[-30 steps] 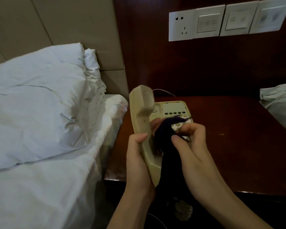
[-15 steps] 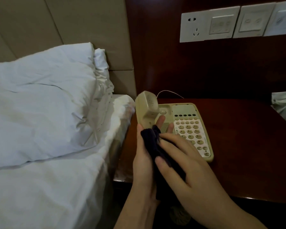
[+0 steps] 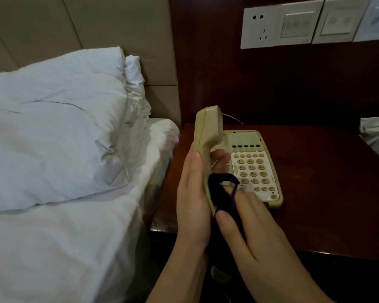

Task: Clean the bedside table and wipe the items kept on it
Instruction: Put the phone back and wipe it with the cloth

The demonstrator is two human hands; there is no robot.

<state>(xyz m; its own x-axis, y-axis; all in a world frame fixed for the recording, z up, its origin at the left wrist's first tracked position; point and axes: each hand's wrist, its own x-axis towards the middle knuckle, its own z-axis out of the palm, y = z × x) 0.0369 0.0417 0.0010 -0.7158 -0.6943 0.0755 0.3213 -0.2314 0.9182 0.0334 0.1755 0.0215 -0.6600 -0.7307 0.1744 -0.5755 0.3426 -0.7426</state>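
Two bare forearms, no sleeves showing; left hand [image 3: 193, 200] and right hand [image 3: 254, 232] ungloved, short plain nails.

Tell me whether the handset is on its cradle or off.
Off. The left hand holds the handset up above the phone base.

Dark wooden bedside table [image 3: 315, 182] carries beige telephone base [image 3: 253, 169]
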